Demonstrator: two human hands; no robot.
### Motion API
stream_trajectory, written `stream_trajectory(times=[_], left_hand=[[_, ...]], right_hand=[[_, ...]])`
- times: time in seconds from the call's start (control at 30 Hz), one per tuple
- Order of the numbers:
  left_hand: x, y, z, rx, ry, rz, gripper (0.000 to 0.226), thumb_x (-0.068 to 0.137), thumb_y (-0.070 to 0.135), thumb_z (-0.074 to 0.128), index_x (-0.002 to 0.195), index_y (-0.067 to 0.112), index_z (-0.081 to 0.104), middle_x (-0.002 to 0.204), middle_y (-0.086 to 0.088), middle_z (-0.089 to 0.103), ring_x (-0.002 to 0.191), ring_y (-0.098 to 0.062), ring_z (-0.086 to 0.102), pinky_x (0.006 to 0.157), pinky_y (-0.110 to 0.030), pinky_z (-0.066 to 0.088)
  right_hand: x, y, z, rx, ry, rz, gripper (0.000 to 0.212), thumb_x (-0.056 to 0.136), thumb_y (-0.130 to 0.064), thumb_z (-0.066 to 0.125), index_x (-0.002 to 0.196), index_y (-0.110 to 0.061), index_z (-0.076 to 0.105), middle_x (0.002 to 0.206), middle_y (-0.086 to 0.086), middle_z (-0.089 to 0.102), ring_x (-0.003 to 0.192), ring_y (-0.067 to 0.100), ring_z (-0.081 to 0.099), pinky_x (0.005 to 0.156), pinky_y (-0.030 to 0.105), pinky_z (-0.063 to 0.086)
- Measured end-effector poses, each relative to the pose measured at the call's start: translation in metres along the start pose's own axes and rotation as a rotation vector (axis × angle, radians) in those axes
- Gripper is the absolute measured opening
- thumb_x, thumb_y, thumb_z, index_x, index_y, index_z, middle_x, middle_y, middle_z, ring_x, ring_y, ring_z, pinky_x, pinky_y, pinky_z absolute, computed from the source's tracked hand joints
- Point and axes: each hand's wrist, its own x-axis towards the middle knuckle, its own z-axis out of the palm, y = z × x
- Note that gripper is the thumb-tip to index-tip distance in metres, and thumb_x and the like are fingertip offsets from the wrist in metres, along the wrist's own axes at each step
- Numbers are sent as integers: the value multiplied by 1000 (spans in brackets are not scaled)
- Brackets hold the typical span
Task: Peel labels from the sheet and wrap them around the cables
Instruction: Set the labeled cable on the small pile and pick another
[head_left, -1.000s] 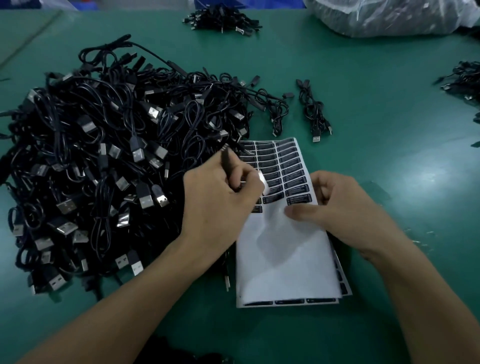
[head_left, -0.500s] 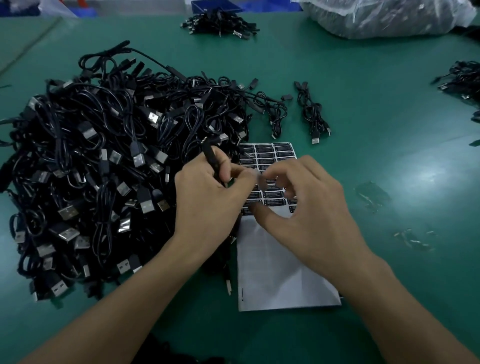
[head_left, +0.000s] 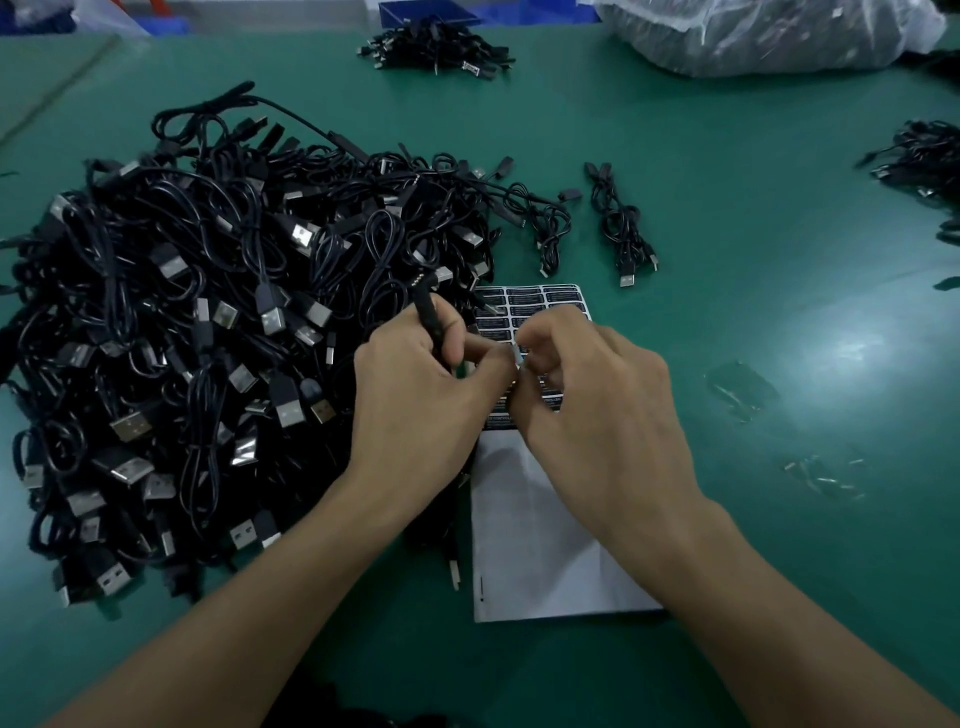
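A white label sheet (head_left: 540, 540) lies on the green table, with rows of black labels (head_left: 540, 304) left at its far end. My left hand (head_left: 415, 395) is closed around a black cable (head_left: 430, 325) whose plug end sticks up past my thumb. My right hand (head_left: 592, 410) meets it fingertip to fingertip above the sheet and pinches a small label (head_left: 516, 358) against the cable. Most of that label is hidden by my fingers.
A big heap of black USB cables (head_left: 208, 322) fills the left of the table. Two single bundled cables (head_left: 621, 228) lie beyond the sheet. More cable bundles (head_left: 436, 47) sit at the back, others (head_left: 919, 161) at the right edge, near a clear plastic bag (head_left: 769, 36).
My right hand left the sheet with a label and came up to my left hand, where the fingertips now press together at the cable. The peeled backing sheet has dropped flat.
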Motion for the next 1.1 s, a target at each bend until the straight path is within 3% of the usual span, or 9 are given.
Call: stream_trajectory(times=[0.13, 0.27, 0.43, 0.53, 0.6, 0.67, 0.77, 0.93, 1.1], left_hand=[[1, 3, -3, -77, -51, -38, 35, 85, 47, 58, 69, 18, 47, 69, -10, 64, 57, -22, 57, 55, -40, 50], [7, 2, -8, -203, -201, -137, 27, 77, 52, 35, 65, 35, 53, 78, -10, 54, 62, -8, 47, 55, -35, 40], [10, -2, -16, -153, -367, -63, 24, 97, 43, 41, 81, 36, 57, 87, 5, 72, 76, -5, 63, 58, -21, 51], [12, -4, -17, -103, -399, -18, 18, 103, 27, 50, 95, 31, 65, 81, 5, 73, 69, -9, 68, 59, -21, 53], [14, -4, -17, -116, -374, -47, 22, 102, 19, 55, 96, 35, 70, 75, 7, 71, 64, -8, 66, 57, -21, 54], [15, -3, -19, -128, -383, -76, 17, 98, 30, 56, 98, 34, 72, 70, 8, 67, 59, -5, 62, 53, -19, 51], [17, 0, -21, -136, -432, -118, 34, 90, 47, 47, 104, 29, 73, 69, 10, 64, 58, -1, 55, 52, -14, 45], [20, 3, -25, -159, -437, -142, 24, 102, 18, 51, 98, 23, 74, 66, 11, 64, 56, 2, 54, 51, -10, 43], [20, 6, -27, -237, -453, -175, 8, 93, 12, 65, 91, 13, 71, 65, 6, 68, 55, 2, 59, 51, -10, 45]], right_hand=[[5, 8, -7, 37, 12, 55, 24, 83, -4, 67, 104, -15, 63, 80, -3, 64, 74, 20, 59, 66, 40, 52], [23, 16, -23, 310, 58, 285, 26, 86, -4, 67, 96, -28, 71, 68, -16, 66, 64, -2, 58, 64, 9, 43], [48, 18, -35, 774, 61, 354, 28, 84, -2, 70, 82, -28, 77, 65, -13, 68, 59, -1, 54, 56, 11, 43], [49, 23, -28, 988, -6, 415, 24, 84, -4, 71, 80, -27, 78, 68, -3, 64, 66, 8, 56, 58, 17, 43], [44, 29, -22, 1031, -38, 462, 26, 86, -4, 72, 80, -29, 79, 72, -6, 66, 72, 10, 56, 62, 21, 42], [40, 34, -19, 1052, -67, 469, 22, 83, -10, 74, 79, -31, 80, 78, -10, 70, 77, 9, 55, 65, 21, 43], [38, 35, -21, 1103, -88, 467, 14, 71, -18, 82, 79, -30, 81, 79, -9, 72, 71, 5, 53, 64, 17, 45], [35, 35, -17, 1072, -90, 525, 20, 82, -8, 73, 83, -26, 81, 72, -3, 67, 68, 10, 55, 60, 21, 42], [34, 35, -18, 1126, -90, 486, 16, 73, -21, 74, 87, -28, 80, 73, -3, 67, 68, 11, 57, 60, 23, 43]])
